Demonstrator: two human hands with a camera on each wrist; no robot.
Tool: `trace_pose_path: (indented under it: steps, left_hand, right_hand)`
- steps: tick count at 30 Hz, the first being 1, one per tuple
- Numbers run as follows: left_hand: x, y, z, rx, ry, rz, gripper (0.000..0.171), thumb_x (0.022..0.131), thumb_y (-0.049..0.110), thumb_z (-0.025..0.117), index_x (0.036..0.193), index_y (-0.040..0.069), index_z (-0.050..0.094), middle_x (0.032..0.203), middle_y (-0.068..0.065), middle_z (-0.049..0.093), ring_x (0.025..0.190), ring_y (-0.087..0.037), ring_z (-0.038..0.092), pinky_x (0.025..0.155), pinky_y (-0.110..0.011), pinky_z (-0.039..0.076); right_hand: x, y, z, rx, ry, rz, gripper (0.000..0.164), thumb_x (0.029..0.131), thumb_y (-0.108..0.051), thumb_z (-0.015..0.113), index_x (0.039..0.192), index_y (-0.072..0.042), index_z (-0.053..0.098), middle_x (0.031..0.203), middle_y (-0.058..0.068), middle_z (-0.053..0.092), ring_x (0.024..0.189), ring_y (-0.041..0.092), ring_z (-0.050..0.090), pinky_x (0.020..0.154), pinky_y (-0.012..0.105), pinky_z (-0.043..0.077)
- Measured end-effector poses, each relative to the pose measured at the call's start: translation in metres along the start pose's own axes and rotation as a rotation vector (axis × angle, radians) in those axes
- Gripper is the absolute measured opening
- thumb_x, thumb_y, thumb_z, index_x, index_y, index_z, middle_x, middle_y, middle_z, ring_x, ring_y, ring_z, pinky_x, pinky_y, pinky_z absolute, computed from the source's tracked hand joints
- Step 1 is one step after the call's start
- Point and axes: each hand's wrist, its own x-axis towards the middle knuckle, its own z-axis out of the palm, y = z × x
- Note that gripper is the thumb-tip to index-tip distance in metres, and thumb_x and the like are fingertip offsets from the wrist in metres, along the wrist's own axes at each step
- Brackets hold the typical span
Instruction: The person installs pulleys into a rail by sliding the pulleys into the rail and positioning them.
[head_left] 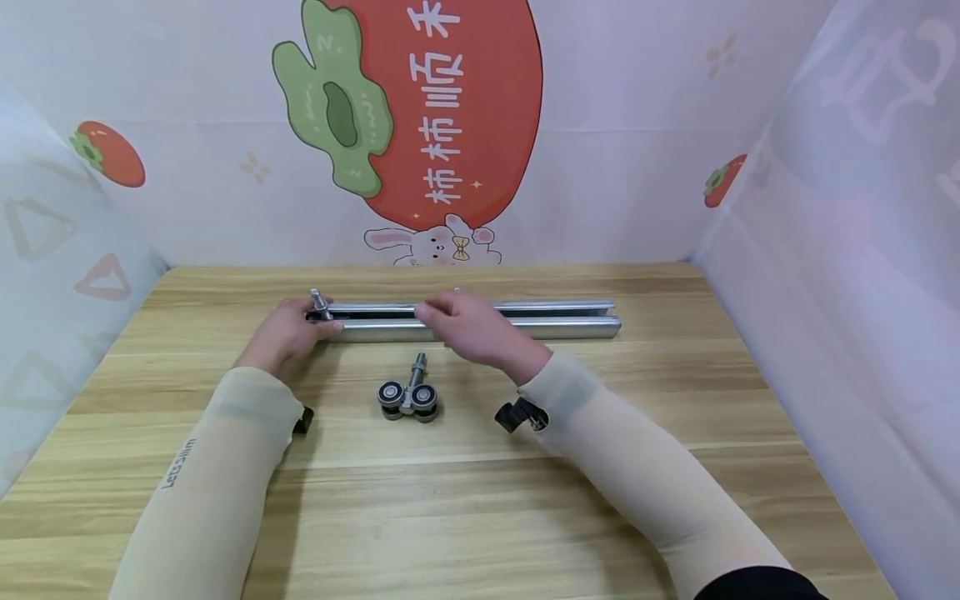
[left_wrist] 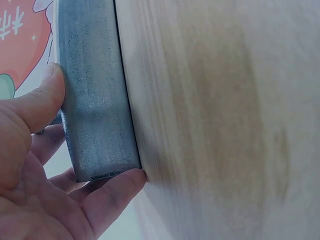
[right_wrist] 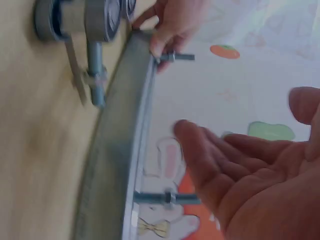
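Note:
A silvery metal track rail (head_left: 570, 328) with a slot along its top lies across the far part of the table. My left hand (head_left: 288, 332) grips its left end, thumb at one edge and fingers around the end in the left wrist view. A threaded bolt (head_left: 320, 305) with a nut sticks up from the slot there. Over the rail's middle hovers my right hand (right_wrist: 265, 175), fingers loosely bent and holding nothing. Close by it, a second bolt (right_wrist: 167, 198) rises from the slot. A roller trolley (head_left: 408, 398) with small wheels and a bolt lies in front of the rail.
The wooden table (head_left: 420, 517) has printed cloth walls (head_left: 615, 167) at the back and both sides. A dark wrist mount (head_left: 522, 414) hangs at the right sleeve, and another mount (head_left: 303, 420) sits at the left sleeve.

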Motion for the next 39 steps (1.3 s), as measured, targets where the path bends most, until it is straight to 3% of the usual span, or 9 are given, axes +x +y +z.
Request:
trace_pose_path:
  steps: [3,5,10,17,21,24,29,33,39]
  left_hand:
    - [0.000,0.000,0.001,0.002,0.000,0.001,0.065,0.098,0.045,0.061,0.148,0.006,0.045,0.148,-0.036,0.031,0.137,-0.054,0.026,0.108,-0.066,0.022]
    - [0.000,0.000,0.000,0.005,-0.002,0.001,0.066,0.098,0.046,0.061,0.148,0.006,0.045,0.148,-0.036,0.031,0.136,-0.053,0.026,0.108,-0.066,0.022]
    - [0.000,0.001,0.000,0.002,-0.008,-0.006,0.066,0.099,0.045,0.061,0.148,0.006,0.044,0.148,-0.035,0.033,0.136,-0.051,0.029,0.108,-0.065,0.023]
    - [0.000,0.000,0.001,0.002,-0.006,-0.013,0.066,0.099,0.045,0.060,0.149,0.005,0.044,0.148,-0.034,0.034,0.134,-0.050,0.032,0.108,-0.065,0.025]
    - [0.000,0.001,0.000,-0.003,-0.009,-0.026,0.066,0.099,0.045,0.060,0.150,0.006,0.043,0.149,-0.034,0.032,0.135,-0.051,0.031,0.108,-0.066,0.024]
    - [0.000,0.003,0.000,0.003,-0.013,-0.029,0.066,0.099,0.045,0.060,0.150,0.006,0.042,0.150,-0.035,0.031,0.135,-0.052,0.029,0.108,-0.067,0.023]
    - [0.000,0.003,0.000,0.006,-0.009,-0.028,0.065,0.100,0.044,0.060,0.149,0.006,0.043,0.149,-0.035,0.032,0.135,-0.052,0.030,0.108,-0.066,0.023]
    - [0.000,0.002,0.001,0.008,0.004,-0.010,0.062,0.099,0.042,0.061,0.147,0.006,0.045,0.147,-0.035,0.034,0.135,-0.051,0.030,0.108,-0.065,0.023]
    - [-0.001,0.001,0.000,0.007,0.009,0.014,0.064,0.099,0.043,0.062,0.148,0.005,0.045,0.148,-0.036,0.033,0.137,-0.053,0.027,0.109,-0.065,0.022]
  right_hand:
    - [0.000,0.005,0.010,0.114,-0.122,0.140,0.049,0.104,-0.044,0.052,0.136,-0.007,0.060,0.118,0.007,0.065,0.099,0.024,0.067,0.083,0.038,0.055]
    - [0.000,0.008,0.015,0.192,-0.156,0.227,0.048,0.103,-0.041,0.055,0.133,-0.004,0.061,0.119,0.012,0.064,0.098,0.027,0.068,0.083,0.040,0.056]
    - [0.003,0.019,0.023,0.375,-0.136,0.350,0.049,0.103,-0.035,0.057,0.135,0.002,0.056,0.123,0.021,0.063,0.097,0.030,0.068,0.084,0.042,0.057]
    - [0.014,0.036,0.036,0.759,-0.115,0.444,0.048,0.102,-0.025,0.059,0.139,0.004,0.048,0.125,0.025,0.059,0.101,0.040,0.065,0.088,0.048,0.054]
    - [0.020,0.037,0.041,0.909,-0.097,0.501,0.044,0.101,-0.020,0.058,0.136,0.005,0.047,0.124,0.025,0.057,0.105,0.045,0.061,0.093,0.053,0.050]
    - [0.023,0.036,0.044,0.950,-0.081,0.537,0.040,0.100,-0.018,0.058,0.131,0.005,0.047,0.125,0.024,0.055,0.107,0.046,0.058,0.098,0.056,0.046]
    - [0.025,0.032,0.047,0.924,-0.066,0.564,0.034,0.099,-0.017,0.059,0.125,0.002,0.049,0.125,0.023,0.055,0.108,0.045,0.057,0.098,0.055,0.046]
    - [0.026,0.031,0.049,0.894,-0.060,0.558,0.035,0.098,-0.017,0.059,0.125,0.003,0.050,0.123,0.023,0.056,0.103,0.044,0.061,0.091,0.050,0.051]
    - [0.027,0.036,0.054,0.816,-0.089,0.522,0.037,0.100,-0.016,0.059,0.132,0.001,0.055,0.114,0.014,0.064,0.091,0.031,0.066,0.076,0.037,0.053]
